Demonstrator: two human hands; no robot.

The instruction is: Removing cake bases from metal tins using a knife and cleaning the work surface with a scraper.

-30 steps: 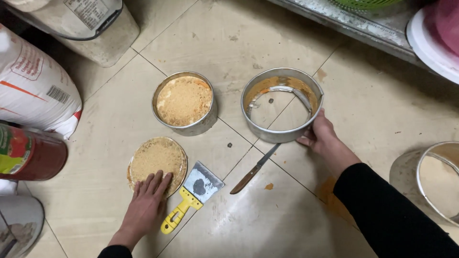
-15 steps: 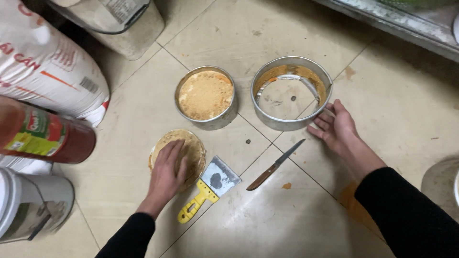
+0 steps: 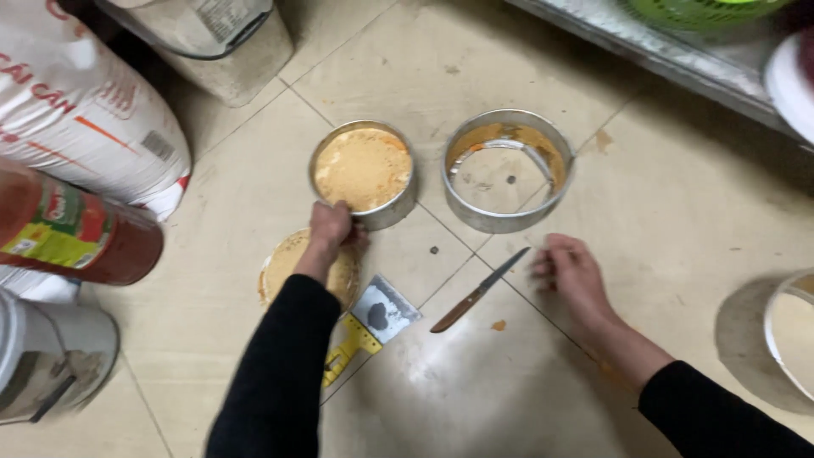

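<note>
My left hand (image 3: 331,227) rests on the near rim of a round metal tin (image 3: 365,170) filled with pale orange cake, fingers curled at its edge. Under my left forearm lies a flat round cake disc (image 3: 284,263) on the tiled floor. My right hand (image 3: 570,270), fingers apart and empty, hovers just right of a knife (image 3: 479,290) with a brown handle. A bottomless metal ring mould (image 3: 507,170) with orange residue stands beyond the knife. A yellow-handled scraper (image 3: 370,325) lies between my arms.
A large white sack (image 3: 80,110) and a red bottle (image 3: 68,225) lie at the left. A white bucket (image 3: 47,356) is at the lower left, a plastic container (image 3: 212,38) at the top. Another round pan (image 3: 793,331) sits at the right edge, below a metal shelf edge (image 3: 661,51).
My left hand moved off the flat cake disc up to the rim of the filled tin. My right hand left the ring mould and came down beside the knife.
</note>
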